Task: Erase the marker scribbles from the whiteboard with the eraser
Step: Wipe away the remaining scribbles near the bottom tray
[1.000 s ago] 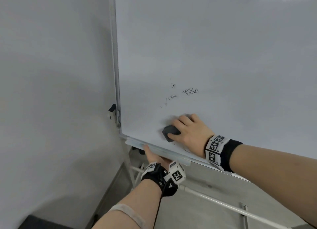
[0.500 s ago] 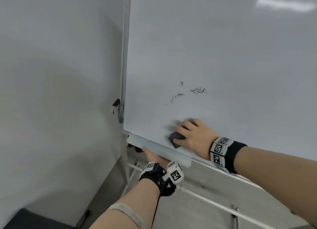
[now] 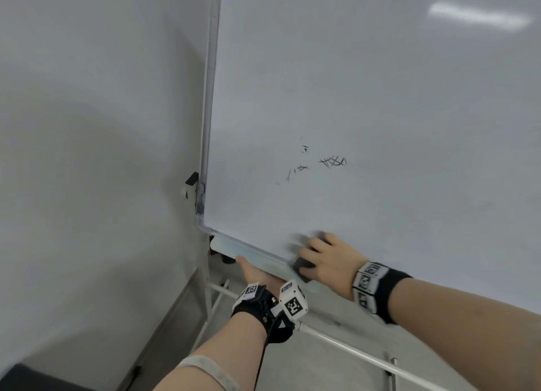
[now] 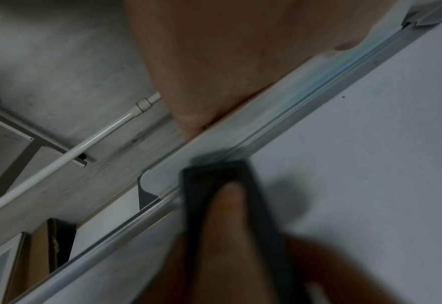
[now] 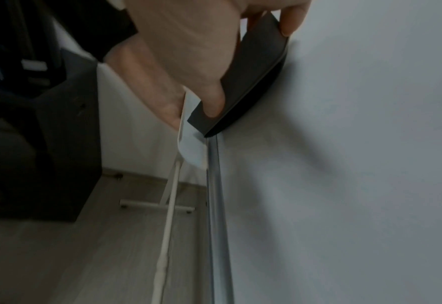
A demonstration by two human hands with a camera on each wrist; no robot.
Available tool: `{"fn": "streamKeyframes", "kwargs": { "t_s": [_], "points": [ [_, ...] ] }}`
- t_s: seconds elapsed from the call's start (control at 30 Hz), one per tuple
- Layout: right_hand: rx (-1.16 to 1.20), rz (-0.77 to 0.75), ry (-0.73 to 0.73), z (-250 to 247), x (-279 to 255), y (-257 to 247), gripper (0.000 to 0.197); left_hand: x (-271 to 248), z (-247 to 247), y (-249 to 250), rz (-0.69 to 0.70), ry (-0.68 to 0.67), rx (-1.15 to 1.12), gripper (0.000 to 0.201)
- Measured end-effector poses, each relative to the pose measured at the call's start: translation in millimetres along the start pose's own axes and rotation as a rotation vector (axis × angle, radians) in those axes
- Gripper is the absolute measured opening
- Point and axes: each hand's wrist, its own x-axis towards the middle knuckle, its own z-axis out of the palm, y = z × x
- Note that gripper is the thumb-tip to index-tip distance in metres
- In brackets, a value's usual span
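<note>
From the head view, the right hand [image 3: 330,261] is curling its fingers over the top of the dark eraser [image 3: 303,266] and pressing it flat against the whiteboard [image 3: 380,97], right at the board's bottom edge where the marker tray [image 3: 248,254] is running along. The left hand [image 3: 257,273] is reaching under the tray, palm up against its underside; its fingers are hidden there, so how far they are curling cannot be told. The marker scribbles [image 3: 332,161] are sitting well above the eraser, with a fainter scatter of strokes to their left. Wide bare board is lying above and to the right of the marks; the board's left frame [image 3: 209,112] is standing near on the other side, with a grey wall [image 3: 87,127] beyond it.

In the left wrist view, the left hand [image 4: 214,61] is lying against the underside of the tray [image 4: 240,133], a fingertip just reaching its rim. The eraser [image 4: 204,181] is showing blurred across the tray's end, the right hand's finger [image 4: 227,205] lying over it. The white stand tube [image 4: 84,148] is crossing the floor below.

In the right wrist view, the right hand [image 5: 188,51] is pinching the eraser [image 5: 251,72], thumb on its near side and fingertips [image 5: 290,22] over the far end. The eraser's lower corner is touching the tray's end [image 5: 191,148], its felt face pressing on the whiteboard [image 5: 344,164].
</note>
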Motion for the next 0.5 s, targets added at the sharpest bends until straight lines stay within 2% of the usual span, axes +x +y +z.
{"fn": "streamKeyframes", "kwargs": {
  "t_s": [0.13,0.23,0.3,0.5],
  "points": [
    [-0.040,0.010,0.066,-21,41,-10,0.022,12,-8,5,0.002,-0.085,-0.072,0.093],
    [-0.032,0.020,0.084,-22,30,-5,0.030,12,-12,6,-0.046,-0.130,-0.097,0.092],
    [-0.008,0.027,0.110,-20,13,3,0.035,12,-13,5,-0.061,-0.103,-0.106,0.094],
    [-0.027,0.183,0.393,-54,-2,50,0.045,6,-8,1,-0.041,-0.039,-0.112,0.092]
  ]
}}
